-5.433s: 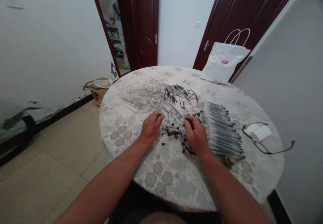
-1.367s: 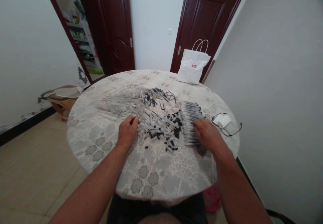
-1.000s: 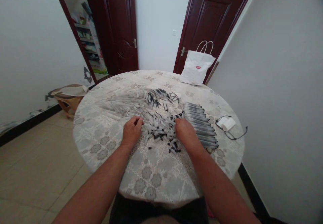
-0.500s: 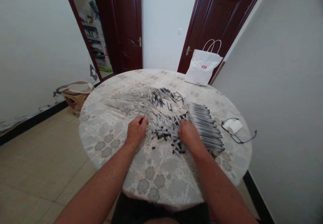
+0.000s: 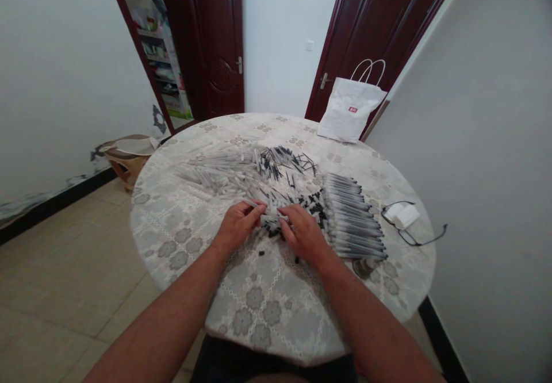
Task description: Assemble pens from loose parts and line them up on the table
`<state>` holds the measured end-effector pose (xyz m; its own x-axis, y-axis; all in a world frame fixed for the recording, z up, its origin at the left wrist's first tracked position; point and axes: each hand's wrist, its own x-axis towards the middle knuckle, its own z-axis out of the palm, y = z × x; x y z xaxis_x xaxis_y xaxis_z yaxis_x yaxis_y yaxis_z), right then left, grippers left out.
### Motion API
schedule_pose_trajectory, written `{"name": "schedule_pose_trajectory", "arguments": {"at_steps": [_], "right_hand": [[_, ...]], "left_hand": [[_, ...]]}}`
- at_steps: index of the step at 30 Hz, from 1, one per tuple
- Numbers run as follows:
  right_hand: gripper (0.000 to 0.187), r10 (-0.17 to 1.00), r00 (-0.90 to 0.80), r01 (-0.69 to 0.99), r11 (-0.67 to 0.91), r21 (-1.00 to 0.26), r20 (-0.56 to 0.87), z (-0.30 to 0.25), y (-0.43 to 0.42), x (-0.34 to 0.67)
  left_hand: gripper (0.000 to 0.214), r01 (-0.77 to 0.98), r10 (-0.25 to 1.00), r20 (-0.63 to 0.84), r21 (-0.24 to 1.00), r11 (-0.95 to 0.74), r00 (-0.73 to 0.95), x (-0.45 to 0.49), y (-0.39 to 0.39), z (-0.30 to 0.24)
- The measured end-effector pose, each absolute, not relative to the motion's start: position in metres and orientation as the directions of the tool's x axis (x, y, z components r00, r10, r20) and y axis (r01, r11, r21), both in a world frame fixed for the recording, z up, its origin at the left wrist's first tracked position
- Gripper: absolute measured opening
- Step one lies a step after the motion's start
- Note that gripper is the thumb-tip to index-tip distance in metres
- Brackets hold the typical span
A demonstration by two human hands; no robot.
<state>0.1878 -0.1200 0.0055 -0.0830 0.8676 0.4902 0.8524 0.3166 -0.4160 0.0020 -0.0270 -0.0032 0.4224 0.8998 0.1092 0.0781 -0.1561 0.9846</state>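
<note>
My left hand (image 5: 236, 225) is closed in a pinch on a whitish pen barrel (image 5: 250, 203), whose end sticks out past the thumb. Close beside it, my right hand (image 5: 305, 234) pinches a small translucent piece (image 5: 283, 218), perhaps a pen cap; its kind is hard to make out. Both hands hover at the near edge of a pile of translucent caps and small black plugs (image 5: 317, 205). Beyond lie loose white barrels (image 5: 224, 167) and thin black-tipped refills (image 5: 280, 159). A neat row of pens (image 5: 353, 216) lies right of my right hand.
The round table has a flowered cloth (image 5: 254, 297). Eyeglasses (image 5: 409, 240) and folded white tissue (image 5: 403, 215) lie at the right. A small round object (image 5: 363, 268) sits below the pen row. A white paper bag (image 5: 351, 110) stands at the back right, a stool (image 5: 129, 161) at the left.
My right hand has moved left from the cap pile toward my left hand, with a small piece in its fingers. The barrel in my left hand now shows. The view has tilted slightly down.
</note>
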Motion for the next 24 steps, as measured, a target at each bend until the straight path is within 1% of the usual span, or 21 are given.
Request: {"name": "schedule_pose_trajectory", "arguments": {"at_steps": [1, 3, 5, 6, 8, 11, 14, 17, 20, 24], "right_hand": [[0.027, 0.870, -0.027, 0.876, 0.258, -0.408, 0.492, 0.007, -0.121, 0.194], [0.027, 0.888, 0.100, 0.929, 0.078, -0.361, 0.449, 0.009, -0.123, 0.208], [0.024, 0.921, 0.199, 0.958, -0.110, -0.266, 0.334, 0.011, -0.125, 0.219], [0.022, 0.936, 0.231, 0.962, -0.178, -0.209, 0.265, 0.011, -0.127, 0.223], [0.018, 0.955, 0.264, 0.962, -0.250, -0.107, 0.139, 0.011, -0.129, 0.224], [0.020, 0.955, 0.295, 0.955, -0.294, -0.028, 0.033, 0.010, -0.130, 0.219], [0.020, 0.952, 0.307, 0.951, -0.307, -0.025, -0.010, 0.011, -0.130, 0.215], [0.020, 0.964, 0.265, 0.963, -0.265, -0.053, -0.008, 0.011, -0.129, 0.215], [0.024, 0.973, 0.232, 0.971, -0.231, -0.063, 0.005, 0.011, -0.130, 0.216], [0.021, 0.973, 0.226, 0.973, -0.222, -0.065, 0.048, 0.012, -0.130, 0.212]], "left_hand": [[0.041, 0.064, 0.915, 0.103, 0.988, -0.139, 0.391, 0.002, -0.026, -0.003], [0.043, 0.035, 0.946, 0.088, 0.994, -0.104, 0.312, 0.002, -0.024, -0.002], [0.044, 0.005, 0.969, 0.076, 0.997, -0.079, 0.235, 0.002, -0.022, -0.002], [0.044, -0.005, 0.977, 0.071, 0.997, -0.071, 0.203, 0.003, -0.022, -0.002], [0.043, -0.007, 0.984, 0.067, 0.998, -0.067, 0.164, 0.003, -0.021, -0.004], [0.044, 0.000, 0.987, 0.072, 0.997, -0.072, 0.143, 0.003, -0.021, -0.006], [0.044, -0.003, 0.987, 0.087, 0.996, -0.087, 0.134, 0.002, -0.021, -0.006], [0.044, -0.003, 0.985, 0.099, 0.995, -0.100, 0.143, 0.002, -0.021, -0.006], [0.044, -0.009, 0.980, 0.099, 0.995, -0.099, 0.170, 0.002, -0.020, -0.007], [0.045, -0.030, 0.981, 0.096, 0.995, -0.092, 0.170, 0.002, -0.020, -0.008]]}}
